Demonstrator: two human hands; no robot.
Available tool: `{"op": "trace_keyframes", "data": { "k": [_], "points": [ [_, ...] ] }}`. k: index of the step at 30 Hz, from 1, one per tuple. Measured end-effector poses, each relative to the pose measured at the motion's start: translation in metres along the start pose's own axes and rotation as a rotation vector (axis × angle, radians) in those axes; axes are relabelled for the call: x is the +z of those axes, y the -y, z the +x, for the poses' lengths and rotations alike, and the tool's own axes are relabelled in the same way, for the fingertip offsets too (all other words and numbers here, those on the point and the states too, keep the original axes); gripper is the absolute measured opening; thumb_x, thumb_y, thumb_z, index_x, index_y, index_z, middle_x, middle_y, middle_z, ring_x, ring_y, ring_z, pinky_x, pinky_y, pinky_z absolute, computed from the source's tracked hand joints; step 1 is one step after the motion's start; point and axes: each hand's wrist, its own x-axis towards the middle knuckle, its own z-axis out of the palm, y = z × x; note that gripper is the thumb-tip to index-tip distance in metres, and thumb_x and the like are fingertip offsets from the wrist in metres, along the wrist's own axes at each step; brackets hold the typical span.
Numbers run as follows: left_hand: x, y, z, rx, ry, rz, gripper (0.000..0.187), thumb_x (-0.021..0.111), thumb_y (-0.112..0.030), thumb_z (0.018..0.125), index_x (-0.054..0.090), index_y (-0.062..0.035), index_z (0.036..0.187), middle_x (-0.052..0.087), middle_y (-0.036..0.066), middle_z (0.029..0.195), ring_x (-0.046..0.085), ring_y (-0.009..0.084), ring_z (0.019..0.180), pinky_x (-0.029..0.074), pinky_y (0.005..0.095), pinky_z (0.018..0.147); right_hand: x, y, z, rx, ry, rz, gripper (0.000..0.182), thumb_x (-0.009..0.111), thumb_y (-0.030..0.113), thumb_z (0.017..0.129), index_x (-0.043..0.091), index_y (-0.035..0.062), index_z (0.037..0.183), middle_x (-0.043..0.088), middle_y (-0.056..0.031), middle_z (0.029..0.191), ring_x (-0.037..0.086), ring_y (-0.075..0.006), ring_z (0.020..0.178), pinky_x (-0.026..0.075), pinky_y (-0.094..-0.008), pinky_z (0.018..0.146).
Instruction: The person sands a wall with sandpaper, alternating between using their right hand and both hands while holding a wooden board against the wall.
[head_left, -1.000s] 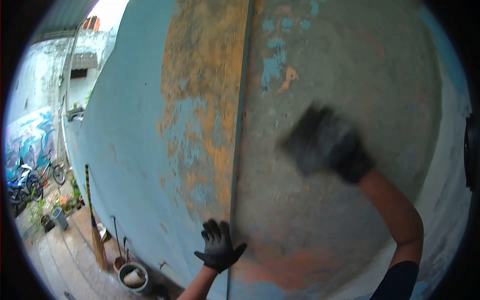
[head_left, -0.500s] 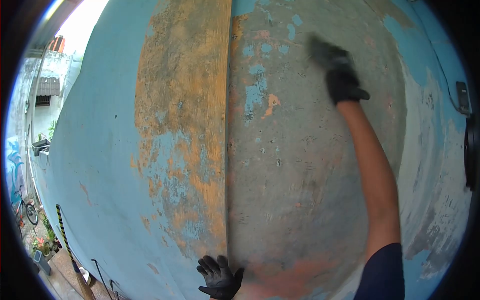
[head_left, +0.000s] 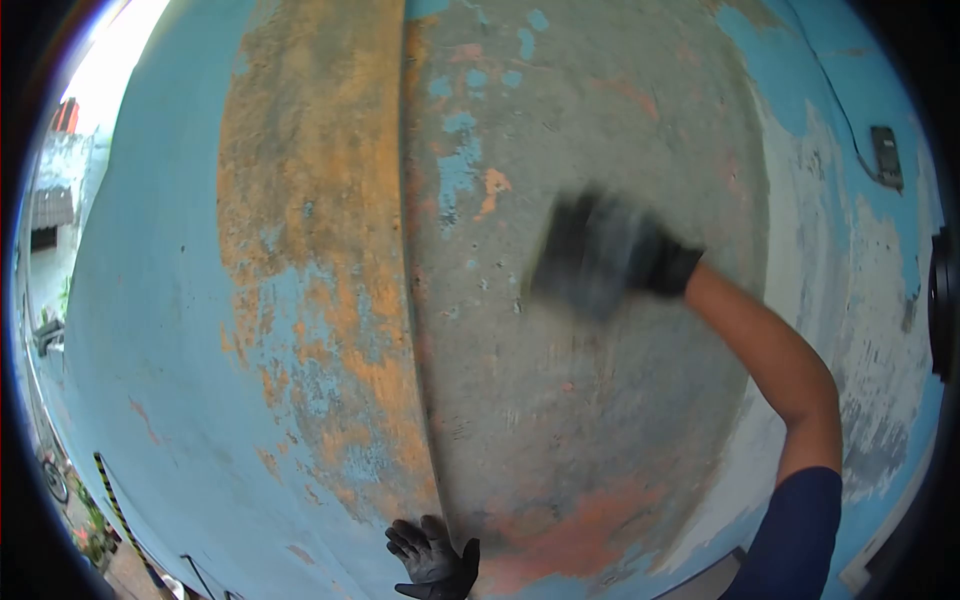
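My left hand (head_left: 433, 562), in a black glove, lies open with its fingers spread against the wall at the bottom, beside the vertical board edge. My right hand (head_left: 610, 255), also black-gloved, is over the grey stripped part of the wall (head_left: 590, 400). Motion smears its fingers, and I cannot make out whether anything is under the palm. Left of the seam, a worn wooden-toned strip (head_left: 320, 130) shows yellow-brown through flaking blue paint. Small blue and orange paint patches (head_left: 459, 170) dot the grey surface.
Blue painted wall (head_left: 150, 300) spreads to the left. A small dark box (head_left: 886, 157) with a cable is fixed on the right. At lower left stands a black-and-yellow striped pole (head_left: 118, 505), near a bicycle wheel (head_left: 54, 481). A dark round object (head_left: 940, 300) sits at the right edge.
My right hand has swept down and to the left across the grey area, its elbow now more bent. The left hand stays at the wall. The view has shifted slightly right.
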Motion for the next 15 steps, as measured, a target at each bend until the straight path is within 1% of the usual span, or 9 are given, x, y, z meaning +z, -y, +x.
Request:
{"op": "trace_keyframes", "data": {
  "k": [2,3,4,6,7,11,12,13,15],
  "points": [
    [-0.001,-0.001,0.004,0.000,0.005,0.017,0.103,0.062,-0.050,0.087,-0.001,-0.0024,0.153,-0.001,0.045,0.149,0.001,0.0632,0.138,0.007,0.0742,0.105,-0.005,-0.069,0.000,0.334,0.186,0.055,0.044,0.045,0.017,0.098,0.045,0.0036,0.139,0.051,-0.0186,0.138,0.051,-0.0303,0.125,0.045,-0.0360,0.100],
    [-0.002,-0.003,0.002,0.014,0.019,0.017,0.103,0.062,-0.050,0.087,-0.001,-0.0024,0.153,-0.001,0.045,0.149,0.001,0.0632,0.138,0.007,0.0742,0.105,-0.001,-0.124,0.005,0.717,0.362,0.165,0.040,0.046,0.014,0.096,0.050,0.0025,0.135,0.057,-0.0213,0.131,0.057,-0.0330,0.118,0.050,-0.0367,0.092],
    [-0.003,-0.006,0.001,0.003,0.023,0.020,0.103,0.062,-0.049,0.087,-0.002,-0.0022,0.153,-0.001,0.046,0.149,0.000,0.0633,0.137,0.007,0.0743,0.105,-0.003,-0.116,-0.001,0.731,0.372,0.157,0.040,0.046,0.014,0.096,0.050,0.0025,0.135,0.057,-0.0213,0.131,0.057,-0.0330,0.118,0.050,-0.0367,0.092],
    [-0.002,0.000,0.001,0.016,0.017,0.028,0.103,0.061,-0.049,0.087,-0.002,-0.0014,0.153,-0.002,0.047,0.147,0.000,0.0650,0.136,0.006,0.0740,0.105,-0.008,-0.079,0.001,0.459,0.360,-0.597,0.033,0.045,0.010,0.093,0.060,0.0027,0.122,0.064,-0.0244,0.114,0.065,-0.0358,0.100,0.054,-0.0376,0.079],
    [0.002,-0.001,0.002,0.023,0.006,0.017,0.103,0.061,-0.049,0.087,-0.002,-0.0014,0.153,-0.002,0.047,0.147,0.000,0.0650,0.136,0.006,0.0740,0.105,-0.013,-0.073,0.005,0.459,0.351,-0.612,0.033,0.045,0.010,0.093,0.060,0.0027,0.122,0.064,-0.0244,0.114,0.065,-0.0358,0.100,0.054,-0.0376,0.079],
    [0.006,0.002,-0.003,0.007,0.038,0.027,0.102,0.061,-0.049,0.088,-0.002,-0.0010,0.153,-0.004,0.050,0.145,-0.003,0.0679,0.134,0.005,0.0747,0.104,-0.027,-0.049,-0.017,0.107,0.170,-0.182,0.033,0.056,0.028,0.092,0.066,0.0088,0.117,0.067,-0.0200,0.108,0.065,-0.0261,0.092,0.052,-0.0388,0.079],
    [0.004,0.002,-0.003,-0.014,0.055,0.019,0.103,0.061,-0.050,0.087,-0.002,-0.0014,0.153,-0.005,0.050,0.145,-0.004,0.0680,0.134,0.005,0.0751,0.104,-0.042,-0.088,-0.018,0.540,0.275,0.286,0.026,0.055,0.025,0.093,0.067,0.0074,0.109,0.068,-0.0169,0.102,0.066,-0.0238,0.092,0.051,-0.0371,0.078],
    [0.005,-0.002,-0.001,-0.036,0.060,0.001,0.103,0.061,-0.051,0.087,-0.002,-0.0017,0.153,-0.005,0.050,0.145,-0.004,0.0681,0.134,0.005,0.0755,0.103,-0.032,-0.096,-0.030,0.542,0.283,0.275,0.026,0.055,0.025,0.093,0.067,0.0074,0.109,0.068,-0.0169,0.102,0.066,-0.0238,0.092,0.051,-0.0371,0.078],
    [0.001,0.004,-0.005,-0.009,0.048,0.012,0.103,0.060,-0.051,0.088,-0.002,-0.0016,0.153,-0.006,0.049,0.145,-0.004,0.0683,0.134,0.005,0.0754,0.104,-0.018,-0.097,-0.045,0.477,0.011,0.336,0.020,0.054,0.023,0.094,0.065,0.0065,0.100,0.065,-0.0145,0.091,0.064,-0.0265,0.088,0.050,-0.0369,0.080]
  ]
}}
